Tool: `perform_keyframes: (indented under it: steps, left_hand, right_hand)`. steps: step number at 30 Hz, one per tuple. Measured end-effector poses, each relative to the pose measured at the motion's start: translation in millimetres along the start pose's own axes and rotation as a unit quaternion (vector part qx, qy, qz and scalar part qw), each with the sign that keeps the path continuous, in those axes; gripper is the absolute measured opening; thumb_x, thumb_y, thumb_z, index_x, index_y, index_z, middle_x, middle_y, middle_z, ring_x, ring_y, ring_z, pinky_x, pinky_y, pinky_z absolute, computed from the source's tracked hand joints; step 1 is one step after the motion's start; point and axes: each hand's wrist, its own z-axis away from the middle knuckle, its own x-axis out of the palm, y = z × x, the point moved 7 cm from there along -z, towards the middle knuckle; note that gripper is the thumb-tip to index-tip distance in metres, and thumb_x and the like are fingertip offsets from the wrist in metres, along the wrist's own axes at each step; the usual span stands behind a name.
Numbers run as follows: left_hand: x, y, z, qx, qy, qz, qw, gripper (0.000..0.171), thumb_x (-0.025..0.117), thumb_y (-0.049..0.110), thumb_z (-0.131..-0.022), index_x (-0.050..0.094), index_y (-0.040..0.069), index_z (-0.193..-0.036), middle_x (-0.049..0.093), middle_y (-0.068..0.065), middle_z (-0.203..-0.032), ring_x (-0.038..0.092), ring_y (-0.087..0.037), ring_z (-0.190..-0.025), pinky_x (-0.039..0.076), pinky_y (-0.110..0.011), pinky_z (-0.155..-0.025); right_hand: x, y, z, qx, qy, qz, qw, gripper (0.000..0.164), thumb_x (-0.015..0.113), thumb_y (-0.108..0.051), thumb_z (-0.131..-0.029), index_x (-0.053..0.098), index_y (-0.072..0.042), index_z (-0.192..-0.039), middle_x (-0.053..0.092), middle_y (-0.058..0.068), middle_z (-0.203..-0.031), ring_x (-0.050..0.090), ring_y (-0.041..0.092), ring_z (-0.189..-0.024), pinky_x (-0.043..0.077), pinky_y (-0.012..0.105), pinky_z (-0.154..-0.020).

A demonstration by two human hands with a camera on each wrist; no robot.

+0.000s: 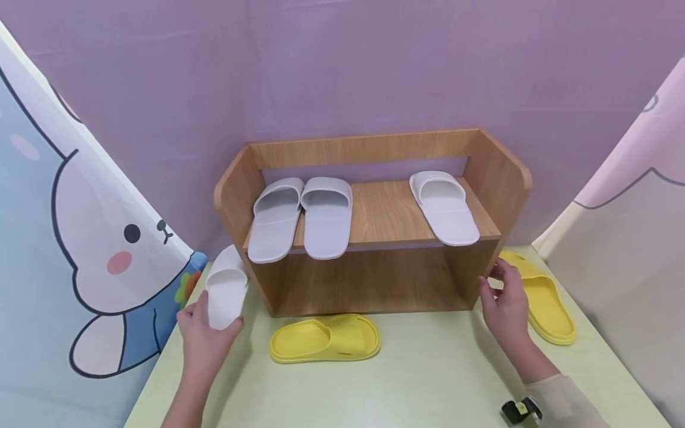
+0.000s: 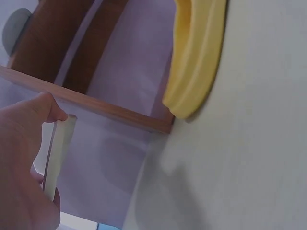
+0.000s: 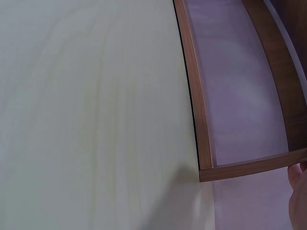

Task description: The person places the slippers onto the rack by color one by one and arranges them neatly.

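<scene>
Left hand (image 1: 207,339) pinched white slipper (image 1: 226,303) near left edge of tabletop (image 1: 428,374), beside rack (image 1: 382,211); long axis front-to-back, strap rearward. Right hand (image 1: 505,306), farther off, touched rack's right side; grip unclear.

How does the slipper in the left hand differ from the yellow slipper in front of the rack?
The held slipper is white; the front slipper is yellow. The left hand grips the held slipper above the table, while the front slipper lies untouched on it. Both are backless.

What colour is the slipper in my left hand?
The slipper in your left hand is white; the head view shows it best.
</scene>
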Motion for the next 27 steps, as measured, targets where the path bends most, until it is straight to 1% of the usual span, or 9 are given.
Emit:
perform_keyframes:
  steps: [6, 12, 17, 21, 23, 27]
  left_hand:
    - [-13.8, 18.5, 1.7, 0.017, 0.017, 0.025, 0.9994, 0.111, 0.093, 0.018, -0.086, 0.027, 0.007, -0.175, 0.025, -0.029, -0.161, 0.03, -0.051, -0.146, 0.048, -0.078, -0.109]
    - [-26.6, 36.8, 3.2, 0.034, 0.032, 0.041, 0.9981, 0.107, 0.091, 0.02, -0.088, 0.029, 0.01, -0.175, 0.027, -0.027, -0.161, 0.033, -0.049, -0.144, 0.048, -0.076, -0.108]
    - [-34.8, 45.4, 7.0, 0.044, 0.053, 0.051, 0.9963, 0.105, 0.09, 0.018, -0.088, 0.031, 0.012, -0.175, 0.029, -0.024, -0.16, 0.034, -0.044, -0.144, 0.049, -0.072, -0.108]
    - [-42.5, 53.6, 10.4, 0.056, 0.078, 0.061, 0.9935, 0.107, 0.093, 0.016, -0.084, 0.034, 0.012, -0.174, 0.031, -0.024, -0.157, 0.035, -0.042, -0.143, 0.049, -0.068, -0.107]
    - [-46.1, 57.9, 12.3, 0.064, 0.09, 0.068, 0.9915, 0.107, 0.094, 0.014, -0.082, 0.037, 0.012, -0.173, 0.031, -0.024, -0.155, 0.035, -0.041, -0.142, 0.047, -0.067, -0.106]
    - [-52.0, 64.3, 15.7, 0.07, 0.107, 0.077, 0.9888, 0.106, 0.094, 0.012, -0.081, 0.04, 0.013, -0.172, 0.032, -0.022, -0.154, 0.037, -0.039, -0.141, 0.045, -0.062, -0.105]
  right_hand:
    - [-1, 0, 0, -0.006, 0.001, 0.007, 1.0, 0.058, 0.075, 0.01, -0.097, 0.057, -0.002, -0.151, 0.065, 0.019, -0.131, 0.057, -0.002, -0.113, 0.046, 0.001, -0.081]
    - [-1, -1, 0, -0.002, 0.0, 0.003, 1.0, 0.057, 0.075, 0.009, -0.097, 0.057, -0.002, -0.15, 0.065, 0.019, -0.13, 0.054, -0.009, -0.113, 0.047, 0.001, -0.081]
    - [-1, 1, 0, 0.005, -0.004, 0.003, 1.0, 0.057, 0.075, 0.008, -0.098, 0.057, -0.003, -0.151, 0.065, 0.018, -0.131, 0.054, -0.008, -0.113, 0.047, 0.001, -0.081]
    - [0, 1, 0, 0.004, -0.003, -0.001, 1.0, 0.057, 0.075, 0.008, -0.098, 0.057, -0.003, -0.151, 0.065, 0.019, -0.132, 0.054, -0.009, -0.113, 0.048, 0.001, -0.081]
    - [0, 1, 0, 0.002, -0.003, -0.003, 1.0, 0.057, 0.075, 0.009, -0.098, 0.057, -0.002, -0.15, 0.065, 0.019, -0.132, 0.054, -0.009, -0.114, 0.048, 0.001, -0.081]
    - [-1, 0, -1, 0.0, -0.002, -0.005, 1.0, 0.057, 0.075, 0.009, -0.097, 0.058, -0.002, -0.15, 0.065, 0.019, -0.132, 0.054, -0.009, -0.114, 0.048, 0.001, -0.081]
